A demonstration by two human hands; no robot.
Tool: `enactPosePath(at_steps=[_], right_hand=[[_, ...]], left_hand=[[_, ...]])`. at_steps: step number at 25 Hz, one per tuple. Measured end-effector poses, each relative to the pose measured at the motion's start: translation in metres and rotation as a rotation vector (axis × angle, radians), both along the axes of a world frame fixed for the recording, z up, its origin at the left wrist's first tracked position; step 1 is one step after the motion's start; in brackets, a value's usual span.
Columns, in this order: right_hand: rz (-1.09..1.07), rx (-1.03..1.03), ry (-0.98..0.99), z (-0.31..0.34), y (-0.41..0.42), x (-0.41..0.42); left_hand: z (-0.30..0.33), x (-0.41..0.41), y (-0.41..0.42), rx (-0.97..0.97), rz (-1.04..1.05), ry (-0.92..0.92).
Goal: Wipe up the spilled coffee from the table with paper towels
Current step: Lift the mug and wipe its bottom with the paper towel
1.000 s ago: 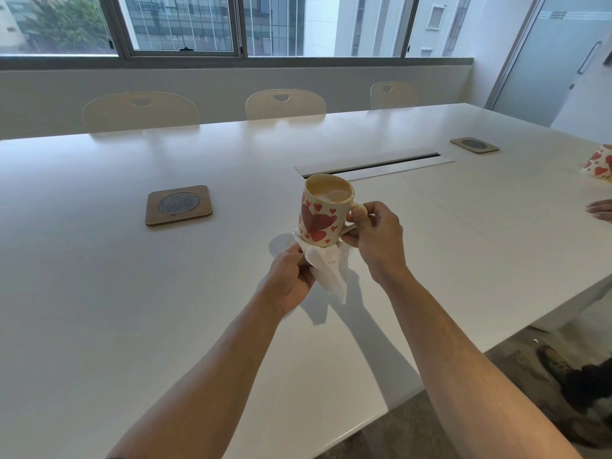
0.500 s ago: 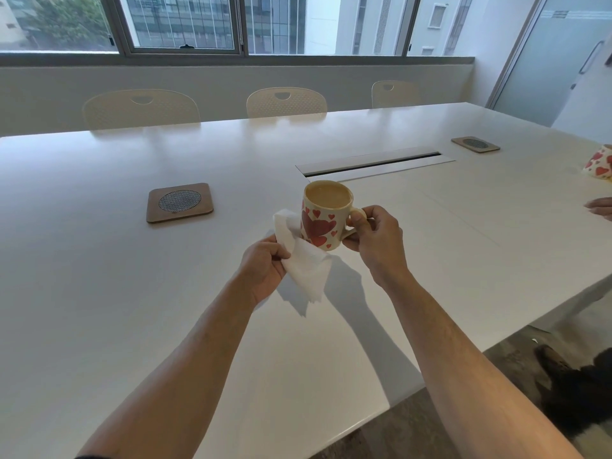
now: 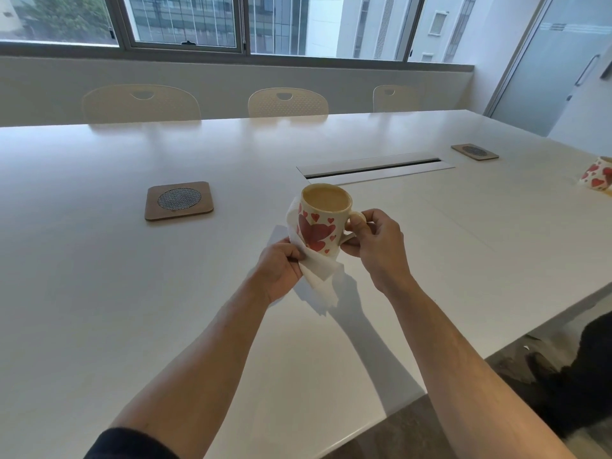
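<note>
Right hand [image 3: 374, 250] curled round the handle of a cream ceramic mug with red hearts [image 3: 323, 221], thumb on top of the loop, keeping it up in the air above the big white table [image 3: 99, 293], roughly over the middle and a bit toward the near edge. Pale milky coffee inside the mug, fairly full, held about upright.

Left hand [image 3: 281, 270] bunched round a white paper towel [image 3: 316, 276], pinching it and pressing it against the mug's left side and lower wall. Loose end of the towel dangling below, not touching the table as far as can be told. Both hands close together, mug between them.

No obvious puddle on the tabletop from this angle, can't really tell.

Square wooden coaster with a mesh circle [image 3: 179, 200] off toward the left side, another matching coaster [image 3: 474, 151] near the far right corner. Long cable slot [image 3: 376, 167] set in the table's centre. Second heart mug [image 3: 597, 175] at the right edge, cut off. Three cream chairs [image 3: 287, 102] tucked along the far edge under the windows.
</note>
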State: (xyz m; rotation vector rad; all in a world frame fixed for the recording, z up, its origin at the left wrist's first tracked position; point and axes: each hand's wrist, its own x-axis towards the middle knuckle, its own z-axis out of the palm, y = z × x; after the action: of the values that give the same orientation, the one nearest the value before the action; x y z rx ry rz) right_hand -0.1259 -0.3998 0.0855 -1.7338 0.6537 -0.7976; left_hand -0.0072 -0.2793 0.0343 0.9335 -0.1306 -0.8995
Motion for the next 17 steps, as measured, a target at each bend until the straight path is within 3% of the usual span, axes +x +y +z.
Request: enactPosePath(at_steps=[10,17], right_hand=[[-0.042,-0.036,0.005,-0.001,-0.006,0.004],[-0.054,0.007,-0.007,-0.003,-0.013,0.005]], left_hand=[[-0.001,-0.017,-0.001,0.012,-0.219,-0.006],[0.016,0.024,0.037,0.485,-0.286,-0.42]])
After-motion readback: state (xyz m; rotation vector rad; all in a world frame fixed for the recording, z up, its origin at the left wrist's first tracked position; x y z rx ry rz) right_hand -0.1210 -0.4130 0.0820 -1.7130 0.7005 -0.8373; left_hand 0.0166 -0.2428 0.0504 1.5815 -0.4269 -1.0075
